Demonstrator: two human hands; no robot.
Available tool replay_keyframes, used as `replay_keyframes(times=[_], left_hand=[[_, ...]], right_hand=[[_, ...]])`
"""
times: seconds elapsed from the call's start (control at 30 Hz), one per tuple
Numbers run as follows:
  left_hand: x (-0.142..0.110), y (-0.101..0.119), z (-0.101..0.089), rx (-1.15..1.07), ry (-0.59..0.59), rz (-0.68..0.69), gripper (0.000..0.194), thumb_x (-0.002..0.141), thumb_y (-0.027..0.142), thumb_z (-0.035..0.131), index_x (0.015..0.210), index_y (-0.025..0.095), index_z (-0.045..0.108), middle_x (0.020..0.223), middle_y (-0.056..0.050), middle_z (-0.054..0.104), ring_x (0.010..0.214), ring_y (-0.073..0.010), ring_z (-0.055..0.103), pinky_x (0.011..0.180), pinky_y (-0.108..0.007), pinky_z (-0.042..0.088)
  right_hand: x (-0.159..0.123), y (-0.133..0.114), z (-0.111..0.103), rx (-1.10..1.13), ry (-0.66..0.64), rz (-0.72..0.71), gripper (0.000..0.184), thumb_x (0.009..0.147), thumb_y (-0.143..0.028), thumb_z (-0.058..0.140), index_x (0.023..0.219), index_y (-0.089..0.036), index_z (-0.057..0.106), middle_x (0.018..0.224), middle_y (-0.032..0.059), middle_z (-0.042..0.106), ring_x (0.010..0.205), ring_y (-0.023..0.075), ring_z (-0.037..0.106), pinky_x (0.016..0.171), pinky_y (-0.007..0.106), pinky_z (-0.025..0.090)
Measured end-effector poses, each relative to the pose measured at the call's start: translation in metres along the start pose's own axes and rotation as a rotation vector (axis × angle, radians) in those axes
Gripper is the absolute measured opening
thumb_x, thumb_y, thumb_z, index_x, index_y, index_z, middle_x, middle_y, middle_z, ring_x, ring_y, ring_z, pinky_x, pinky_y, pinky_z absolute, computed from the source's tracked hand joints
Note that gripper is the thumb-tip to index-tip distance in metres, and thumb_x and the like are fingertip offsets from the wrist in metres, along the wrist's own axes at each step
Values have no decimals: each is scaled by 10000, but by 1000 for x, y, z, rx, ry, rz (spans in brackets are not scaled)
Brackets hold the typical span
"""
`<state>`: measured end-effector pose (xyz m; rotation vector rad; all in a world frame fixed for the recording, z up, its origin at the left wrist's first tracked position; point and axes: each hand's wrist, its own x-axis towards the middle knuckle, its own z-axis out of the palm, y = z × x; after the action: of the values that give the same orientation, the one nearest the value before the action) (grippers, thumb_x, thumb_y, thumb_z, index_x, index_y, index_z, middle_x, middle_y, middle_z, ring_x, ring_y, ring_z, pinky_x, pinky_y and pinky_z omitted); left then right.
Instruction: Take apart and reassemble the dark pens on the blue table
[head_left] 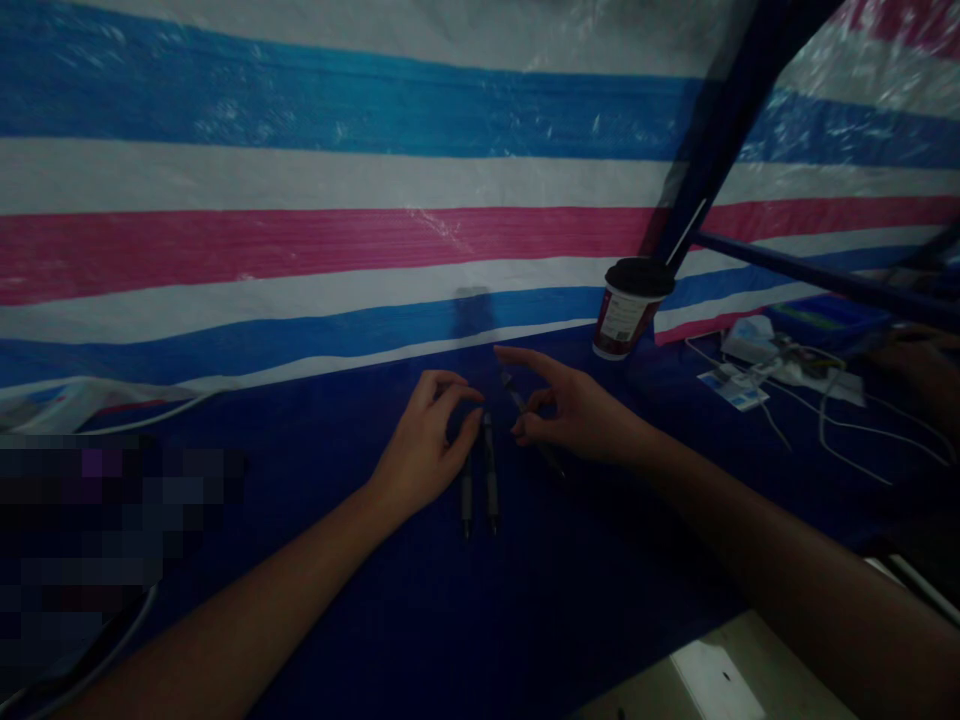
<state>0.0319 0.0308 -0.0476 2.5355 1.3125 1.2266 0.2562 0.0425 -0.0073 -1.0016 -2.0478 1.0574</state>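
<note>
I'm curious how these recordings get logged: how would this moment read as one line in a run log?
Left hand: near left pen, middle pen | Right hand: at right pen | Nearby: lidded paper cup

The left hand reaches in from the lower left, palm down, with its fingers loosely curled. The right hand comes from the lower right, its index finger extended. Both forearms angle inward, leaving the hands near each other, not touching.

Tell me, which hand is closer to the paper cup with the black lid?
Right. The right hand is below and left of the paper cup, not touching it; the left hand is farther left.
</note>
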Motion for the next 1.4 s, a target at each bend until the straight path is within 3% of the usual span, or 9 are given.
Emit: replay_keyframes(times=[0.27, 0.43, 0.63, 0.7, 0.77, 0.87, 1.0, 1.17, 1.4], left_hand=[[1, 1, -1, -14, -25, -4, 118, 980, 175, 561, 1075, 199, 626, 1128, -71, 545, 1068, -225, 607, 925, -439, 548], [1, 2, 0, -11, -37, -5, 107, 978, 187, 562, 1053, 204, 636, 1130, -73, 548, 1061, -225, 605, 903, -431, 557], [1, 1, -1, -6, -64, -17, 124, 991, 215, 544, 1057, 190, 647, 1150, -88, 547, 1082, -233, 603, 905, -430, 555], [0, 1, -1, -8, -71, -16, 126, 989, 216, 542, 1056, 193, 647, 1156, -89, 551, 1085, -237, 602, 895, -429, 556], [0, 1, 0, -14, -75, -13, 129, 985, 213, 542, 1060, 193, 645, 1154, -89, 558, 1082, -238, 605, 885, -425, 556], [1, 1, -1, -28, -92, -14, 142, 989, 213, 532, 1072, 189, 645, 1102, -79, 588, 1031, -225, 620, 863, -407, 551], [3, 2, -1, -16, -130, -17, 129, 981, 224, 539, 1020, 192, 658, 966, -52, 646, 941, -221, 625, 838, -400, 534], [6, 5, 1, 23, -92, -150, 84, 935, 261, 607, 923, 205, 668, 800, -18, 630, 781, -210, 604, 742, -378, 497], [6, 19, 11, 188, -134, -150, 150, 895, 350, 666, 971, 221, 669, 781, -28, 634, 782, -250, 577, 746, -413, 450]], right_hand=[[1, -4, 2, 28, 90, 17, 785, 745, -117, 638, 1499, -274, 487, 1495, 120, 474, 691, 87, 650, 529, 260, 625], [0, -8, 2, -3, 150, 95, 650, 799, -136, 587, 1438, -249, 551, 1043, 65, 676, 482, 60, 564, 331, 181, 456], [-1, -10, -1, -2, 337, 120, 397, 934, -285, 553, 1328, -257, 600, 596, -34, 541, 376, 87, 464, 298, 190, 367], [0, -11, -3, 40, 391, 118, 411, 946, -339, 563, 1352, -274, 558, 721, 5, 633, 384, 87, 459, 294, 219, 389], [1, -11, -4, 73, 411, 96, 491, 924, -319, 596, 1402, -304, 483, 1107, 76, 689, 432, 73, 485, 300, 240, 420], [3, -9, -5, 85, 395, 74, 539, 925, -270, 575, 1434, -339, 410, 1486, 94, 494, 488, 48, 504, 303, 238, 435], [2, -9, -5, 67, 364, 70, 465, 954, -262, 525, 1404, -334, 427, 1448, 89, 504, 500, 37, 508, 295, 195, 419], [0, -11, -2, 112, 334, 42, 598, 939, -259, 567, 1477, -367, 329, 1475, 99, 492, 510, 47, 548, 299, 199, 459], [0, -10, 2, 121, 267, 65, 549, 946, -290, 577, 1456, -344, 381, 1442, 95, 521, 569, 78, 627, 304, 181, 464]])
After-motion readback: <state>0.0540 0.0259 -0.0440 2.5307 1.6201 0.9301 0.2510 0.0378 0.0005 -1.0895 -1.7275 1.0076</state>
